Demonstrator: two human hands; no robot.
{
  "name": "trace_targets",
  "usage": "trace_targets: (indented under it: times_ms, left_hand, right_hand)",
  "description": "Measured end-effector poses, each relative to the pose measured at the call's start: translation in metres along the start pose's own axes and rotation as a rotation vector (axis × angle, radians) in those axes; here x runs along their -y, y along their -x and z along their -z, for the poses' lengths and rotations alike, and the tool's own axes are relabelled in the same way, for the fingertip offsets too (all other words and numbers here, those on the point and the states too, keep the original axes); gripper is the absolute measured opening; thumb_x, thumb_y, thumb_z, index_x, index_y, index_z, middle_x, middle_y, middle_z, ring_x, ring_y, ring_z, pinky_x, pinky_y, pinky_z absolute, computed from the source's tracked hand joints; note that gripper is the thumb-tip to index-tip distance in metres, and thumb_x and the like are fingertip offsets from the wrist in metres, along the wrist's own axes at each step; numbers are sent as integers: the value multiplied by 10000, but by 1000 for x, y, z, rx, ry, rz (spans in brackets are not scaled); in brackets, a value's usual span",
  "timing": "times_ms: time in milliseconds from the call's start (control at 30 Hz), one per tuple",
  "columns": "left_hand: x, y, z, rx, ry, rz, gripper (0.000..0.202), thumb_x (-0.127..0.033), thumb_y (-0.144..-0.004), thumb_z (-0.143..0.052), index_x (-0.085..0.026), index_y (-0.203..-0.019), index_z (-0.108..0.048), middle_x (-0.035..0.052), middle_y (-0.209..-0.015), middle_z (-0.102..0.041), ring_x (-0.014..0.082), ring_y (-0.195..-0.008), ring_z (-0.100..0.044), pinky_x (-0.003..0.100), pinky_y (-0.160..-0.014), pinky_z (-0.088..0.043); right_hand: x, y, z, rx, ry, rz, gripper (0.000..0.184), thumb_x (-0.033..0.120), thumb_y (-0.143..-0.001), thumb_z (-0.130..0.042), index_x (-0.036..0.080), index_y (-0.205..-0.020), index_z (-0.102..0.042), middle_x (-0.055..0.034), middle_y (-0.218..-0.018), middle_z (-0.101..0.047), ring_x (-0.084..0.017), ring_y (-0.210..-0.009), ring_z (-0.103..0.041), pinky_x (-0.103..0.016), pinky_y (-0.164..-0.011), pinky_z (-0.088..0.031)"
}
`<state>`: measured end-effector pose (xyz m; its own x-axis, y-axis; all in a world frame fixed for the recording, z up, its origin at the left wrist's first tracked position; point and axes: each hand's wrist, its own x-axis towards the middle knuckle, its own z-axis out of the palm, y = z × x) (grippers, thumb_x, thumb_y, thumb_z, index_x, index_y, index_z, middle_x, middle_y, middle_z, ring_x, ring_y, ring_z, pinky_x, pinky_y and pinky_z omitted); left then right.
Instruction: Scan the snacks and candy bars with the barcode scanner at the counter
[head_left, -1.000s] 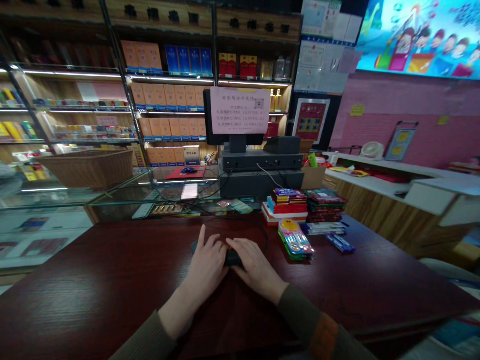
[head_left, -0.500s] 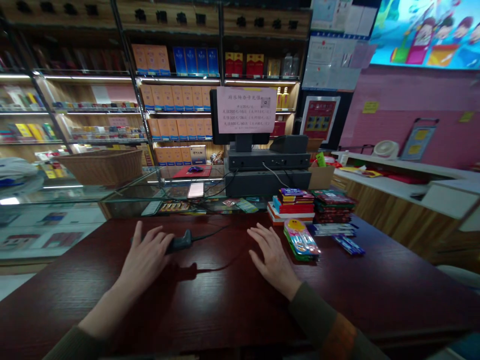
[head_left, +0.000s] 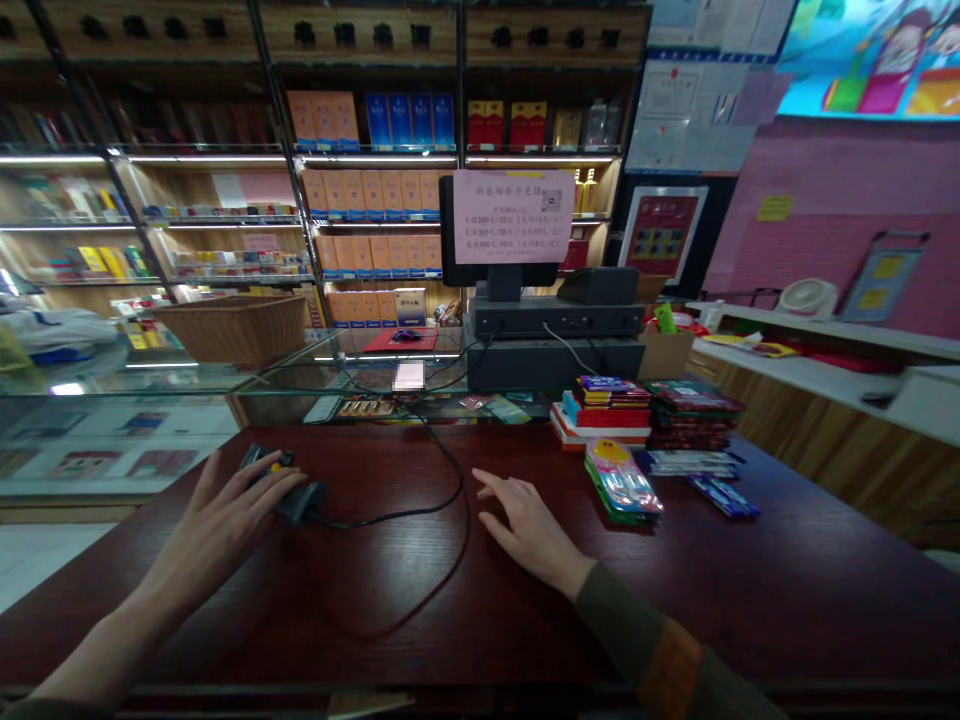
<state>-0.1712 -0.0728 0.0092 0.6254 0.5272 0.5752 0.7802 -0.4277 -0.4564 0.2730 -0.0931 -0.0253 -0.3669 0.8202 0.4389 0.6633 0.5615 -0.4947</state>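
Observation:
My left hand (head_left: pixel 217 520) lies over a black corded barcode scanner (head_left: pixel 289 492) with a yellow button, at the left of the dark red wooden counter (head_left: pixel 420 600). Its fingers curl loosely around the scanner's body. The scanner's black cable (head_left: pixel 420 500) loops across the counter toward the cash register. My right hand (head_left: pixel 529 530) rests flat on the counter near the middle, fingers spread, holding nothing. It is a little left of a packet of colourful pens (head_left: pixel 622 480).
Stacks of card packs (head_left: pixel 607 405) and booklets (head_left: pixel 690 415) sit at the right of the counter. Behind are a cash register with a screen and paper notice (head_left: pixel 510 225), a glass display case (head_left: pixel 150 400), a wicker basket (head_left: pixel 236 325) and shelves of boxes.
My left hand has carried the scanner from the counter's middle out to the left, dragging the cable. My right hand let go of it and now lies flat on the counter.

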Motion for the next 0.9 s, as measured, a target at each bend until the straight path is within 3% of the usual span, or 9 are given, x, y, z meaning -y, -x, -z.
trace_targets:
  times_ms: [133,267,500,667,767,900]
  left_hand:
    - [-17,-22,7,-38,4,2,487,-215,-941,-443,-286,-1419,-499,85,-1332,-676,306,-1300,-575,631,-1236,-43]
    - [-29,-37,6,-61,65,-5,495,-198,-935,-450,-291,-1418,-499,78,-1323,-682,278,-1282,-593,581,-1256,-14]
    - [-36,-32,-9,46,128,23,519,-163,-923,-434,-303,-1417,-515,61,-1372,-654,270,-1310,-571,592,-1259,4]
    - [-41,-26,-10,48,130,6,542,-150,-926,-427,-291,-1445,-497,69,-1389,-641,260,-1311,-570,581,-1262,3]
    - [-39,-26,-11,32,121,29,551,-149,-924,-426,-295,-1451,-494,70,-1377,-649,266,-1309,-571,584,-1262,-14]
    - [-25,-41,-17,9,92,137,550,-163,-924,-430,-288,-1456,-495,84,-1370,-652,287,-1324,-552,606,-1253,-59]
  right_hand:
    - [11,-9,-6,43,-172,-66,568,221,-928,-566,258,-1474,-418,-75,-1259,-662,-226,-1181,-599,-448,-1069,-428]
    - [17,-18,-5,-61,-262,-28,329,255,-938,-572,236,-1266,-563,-76,-1261,-636,-216,-1196,-580,-403,-1057,-444]
    - [22,-19,10,-139,-162,247,211,165,-947,-513,240,-1128,-594,-77,-1126,-665,-221,-1125,-592,-404,-992,-495]
    - [30,-25,23,-115,-142,373,217,130,-950,-467,245,-1084,-593,-78,-1107,-669,-220,-1135,-590,-407,-986,-506]
    - [36,-42,28,-146,-161,423,276,79,-940,-424,245,-1094,-582,-79,-1168,-659,-203,-1184,-572,-395,-1020,-489]
    - [32,-89,32,-248,-132,390,303,75,-931,-401,218,-1129,-580,-98,-1218,-650,-201,-1193,-564,-412,-1084,-436]
